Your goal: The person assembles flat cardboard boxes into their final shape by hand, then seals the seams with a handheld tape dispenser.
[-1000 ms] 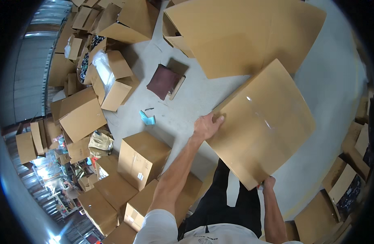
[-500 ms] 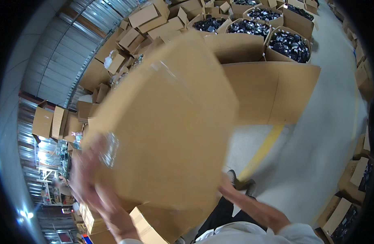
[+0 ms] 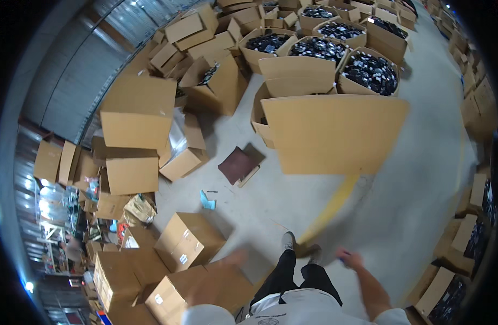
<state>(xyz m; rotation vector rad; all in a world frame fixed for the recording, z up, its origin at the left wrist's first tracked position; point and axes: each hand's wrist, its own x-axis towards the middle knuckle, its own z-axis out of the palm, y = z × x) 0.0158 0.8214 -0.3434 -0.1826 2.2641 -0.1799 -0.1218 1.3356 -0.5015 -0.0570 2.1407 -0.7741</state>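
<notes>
My left hand [image 3: 233, 261] is smeared by motion above the closed cardboard boxes at the lower left, so its fingers cannot be read. My right hand [image 3: 350, 259] hangs over the floor, right of my legs. Its fingers are curled round a small dark-blue thing, too little of which shows to name. Nearest my left hand are a taped cardboard box [image 3: 190, 242] and another cardboard box [image 3: 170, 298] under my forearm. Farther ahead on the floor lie a dark maroon flat piece [image 3: 238, 165] and a light-blue scrap [image 3: 207, 200].
Ahead stands a big carton with a wide flap [image 3: 335, 132] folded out. Open cartons [image 3: 370, 73] full of black shiny parts stand behind it. Cardboard boxes [image 3: 138, 116] pile up on the left. A yellow line [image 3: 333, 208] crosses the grey floor; more cartons [image 3: 460, 244] line the right.
The large cardboard box that was up in front of me has left my hands, uncovering the floor and boxes ahead. My left hand has moved right and down; my right hand has moved right.
</notes>
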